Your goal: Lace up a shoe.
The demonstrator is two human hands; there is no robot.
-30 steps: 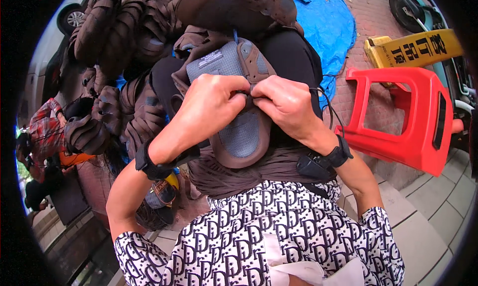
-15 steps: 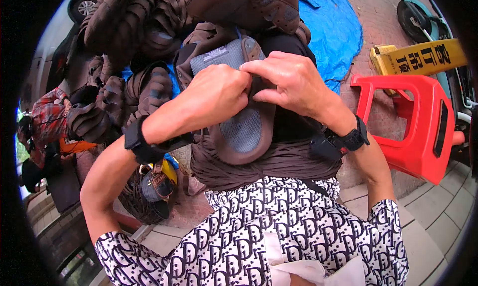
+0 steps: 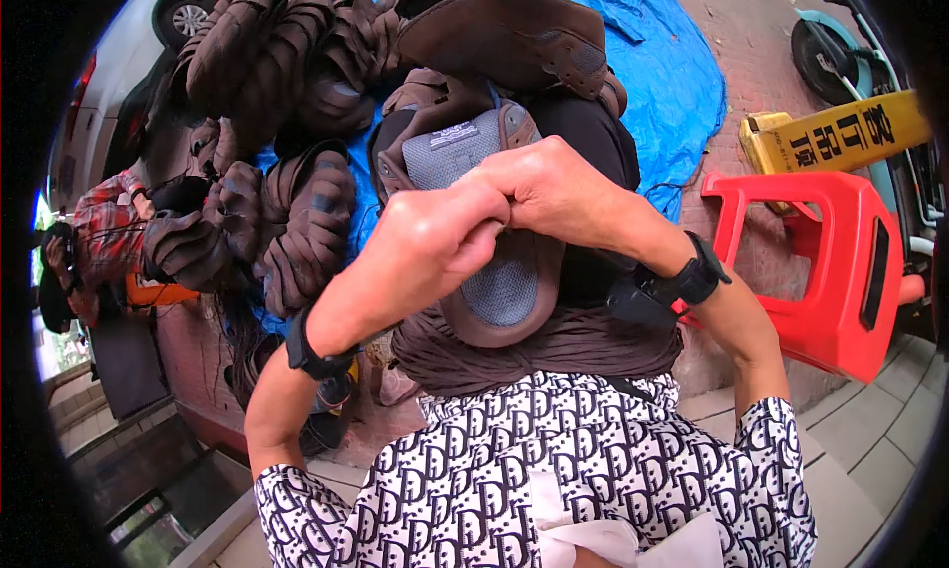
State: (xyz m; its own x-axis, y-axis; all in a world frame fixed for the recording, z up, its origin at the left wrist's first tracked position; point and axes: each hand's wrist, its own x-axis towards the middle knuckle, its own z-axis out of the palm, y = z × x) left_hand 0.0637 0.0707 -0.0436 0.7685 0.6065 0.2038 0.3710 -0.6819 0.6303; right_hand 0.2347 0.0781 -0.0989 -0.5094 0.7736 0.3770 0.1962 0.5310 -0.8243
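A brown shoe upper with a blue-grey mesh tongue (image 3: 499, 296) lies across my lap, its toe end away from clear view under my hands. My left hand (image 3: 430, 242) is closed, knuckles up, over the middle of the upper. Against its fingertips presses my right hand (image 3: 554, 187), also closed, with its fingers bent down. Whatever the fingers pinch between them is hidden. Under the near end of the upper, a thick bundle of brown shoelaces (image 3: 474, 365) spreads across my lap.
Stacks of brown shoe uppers (image 3: 267, 64) sit ahead and to the left, some on a blue tarp (image 3: 662, 64). A red plastic stool (image 3: 830, 271) stands at right, near a yellow sign (image 3: 850, 138). A person in a plaid shirt (image 3: 107, 227) is at far left.
My hands have come closer together; the left has moved nearer and lifted its knuckles. The whole view has shifted, so the shoe upper appears lower and further right.
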